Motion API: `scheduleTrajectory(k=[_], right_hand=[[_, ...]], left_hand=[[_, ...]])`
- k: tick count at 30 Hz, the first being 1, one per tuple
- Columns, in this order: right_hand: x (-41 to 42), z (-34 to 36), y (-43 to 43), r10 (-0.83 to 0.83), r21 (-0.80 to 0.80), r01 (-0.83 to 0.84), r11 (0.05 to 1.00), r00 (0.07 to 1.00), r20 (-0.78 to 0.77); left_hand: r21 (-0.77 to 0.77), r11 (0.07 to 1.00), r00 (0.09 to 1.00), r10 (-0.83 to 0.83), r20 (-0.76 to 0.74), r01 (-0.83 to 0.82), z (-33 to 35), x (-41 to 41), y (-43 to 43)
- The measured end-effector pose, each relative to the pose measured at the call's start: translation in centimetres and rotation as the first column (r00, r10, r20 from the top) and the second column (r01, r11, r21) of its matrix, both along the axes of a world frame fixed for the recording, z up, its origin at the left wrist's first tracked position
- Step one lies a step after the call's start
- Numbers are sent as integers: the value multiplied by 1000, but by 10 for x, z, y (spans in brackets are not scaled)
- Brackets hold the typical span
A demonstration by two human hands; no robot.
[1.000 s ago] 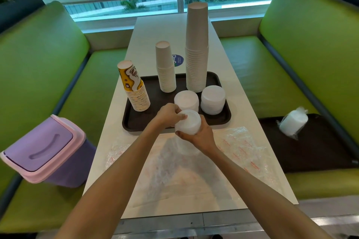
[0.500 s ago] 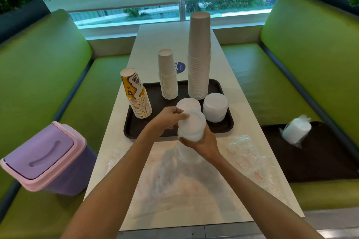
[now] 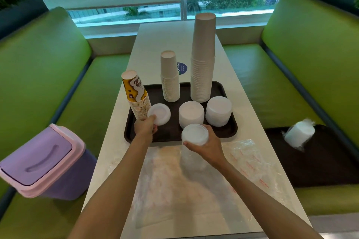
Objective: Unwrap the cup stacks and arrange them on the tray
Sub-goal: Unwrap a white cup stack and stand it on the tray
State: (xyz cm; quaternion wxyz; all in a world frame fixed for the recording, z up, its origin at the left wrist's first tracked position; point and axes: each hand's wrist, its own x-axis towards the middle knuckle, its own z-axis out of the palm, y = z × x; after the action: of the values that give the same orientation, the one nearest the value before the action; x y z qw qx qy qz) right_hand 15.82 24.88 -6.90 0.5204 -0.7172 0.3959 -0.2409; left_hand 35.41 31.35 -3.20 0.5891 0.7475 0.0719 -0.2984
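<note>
While a white lid (image 3: 159, 114) is pinched by its near edge in the fingers (image 3: 152, 120) of the left hand (image 3: 144, 128), just beside the printed cup stack (image 3: 136, 95), a wrapped lid stack (image 3: 194, 134) is gripped in the curled right hand (image 3: 206, 146) at the near rim of the tray (image 3: 232, 132). Bare tray floor is seen front-left, between that cup stack and the middle lid stack (image 3: 191, 114). Loose plastic wrap (image 3: 252, 161) is spread across the near desk (image 3: 155, 48).

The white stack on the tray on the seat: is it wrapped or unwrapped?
Wrapped. Clear plastic covers the white stack and bunches out at its ends. It rests on the dark tray.
</note>
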Motion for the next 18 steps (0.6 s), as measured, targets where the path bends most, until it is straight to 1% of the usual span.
scheduleTrajectory(k=[4, 7, 11, 16, 18], right_hand=[[2, -1, -2, 6, 12, -6, 1000, 1000, 6], [4, -2, -3, 17, 16, -17, 1000, 1000, 5], [3, -8, -5, 16, 24, -17, 1000, 1000, 21], [3, -10, -9, 11, 16, -11, 1000, 1000, 12], [4, -9, -11, 2, 7, -2, 1000, 1000, 1]], left_hand=[[130, 992, 998, -13, 66, 4, -20, 6, -10], [194, 980, 996, -58, 70, 43, -29, 10, -21], [228, 970, 993, -102, 51, 88, -39, 13, -35], [247, 965, 996, -92, 21, 83, -47, 17, -50], [238, 968, 996, -85, 35, 75, -52, 18, -53]])
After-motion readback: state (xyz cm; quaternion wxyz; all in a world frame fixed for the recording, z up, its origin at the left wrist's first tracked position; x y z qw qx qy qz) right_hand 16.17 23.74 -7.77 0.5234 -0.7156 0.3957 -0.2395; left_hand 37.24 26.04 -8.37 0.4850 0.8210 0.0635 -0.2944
